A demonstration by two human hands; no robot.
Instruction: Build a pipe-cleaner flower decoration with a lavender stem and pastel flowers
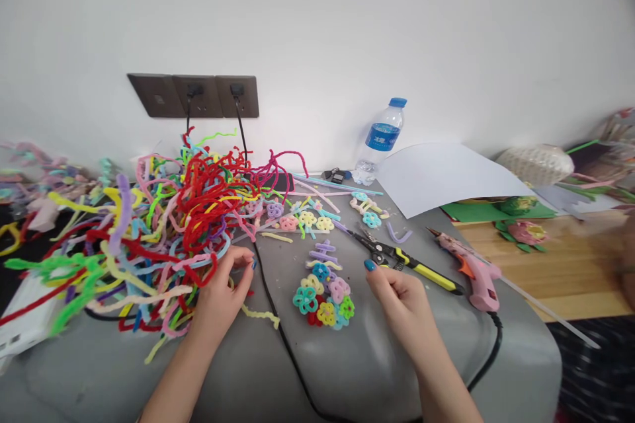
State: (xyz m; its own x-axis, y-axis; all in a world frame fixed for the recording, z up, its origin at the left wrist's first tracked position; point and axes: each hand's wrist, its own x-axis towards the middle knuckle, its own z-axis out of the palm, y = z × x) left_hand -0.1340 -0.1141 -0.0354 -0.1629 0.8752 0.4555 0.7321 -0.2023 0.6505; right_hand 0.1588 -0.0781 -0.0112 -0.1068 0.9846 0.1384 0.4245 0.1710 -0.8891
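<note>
My left hand (225,291) hovers at the right edge of a big heap of pipe cleaners (208,192), thumb and fingertips pinched together; I cannot make out anything between them. My right hand (404,297) is closed, its fingers curled and its thumb pointing left; whatever it may hold is hidden. Between the hands lies a cluster of small pipe-cleaner flowers (326,304) in blue, yellow, pink, green and red, with short purple pieces (325,252) above it. Just beyond my right hand are yellow-and-black pliers (397,256).
A pink glue gun (471,271) rests at the right, its black cord running off the front. Behind stand a water bottle (381,139) and a white paper sheet (446,175). More small flowers (307,219) lie mid-table. A black cable (270,297) crosses the grey table (367,370).
</note>
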